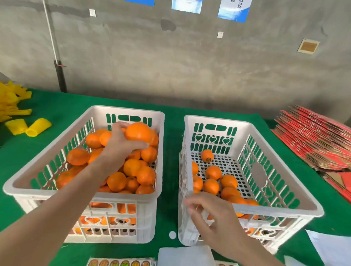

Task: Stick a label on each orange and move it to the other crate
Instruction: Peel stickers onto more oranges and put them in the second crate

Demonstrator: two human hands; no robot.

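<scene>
Left hand point(120, 145) holds one orange point(139, 131) above the full left crate point(128, 196)
Its fingers curl around the orange at 12 o'clock of this crate; the right hand point(213, 213) waits at 7 o'clock of the right crate point(277, 211), blurred, so I cannot tell if it pinches a label; best to turn smooth peel toward it.

Grey concrete wall point(173, 63) with posters point(233, 7) behind green table point(169, 172).

Your L hand point(118, 142) grips one orange point(138, 131) above the pile in the L white crate point(131, 111). R crate point(217, 120) holds fewer oranges, and the far orange point(207, 155) shows a sticker. Label sheet point(119, 264) lies flat nr you.
</scene>
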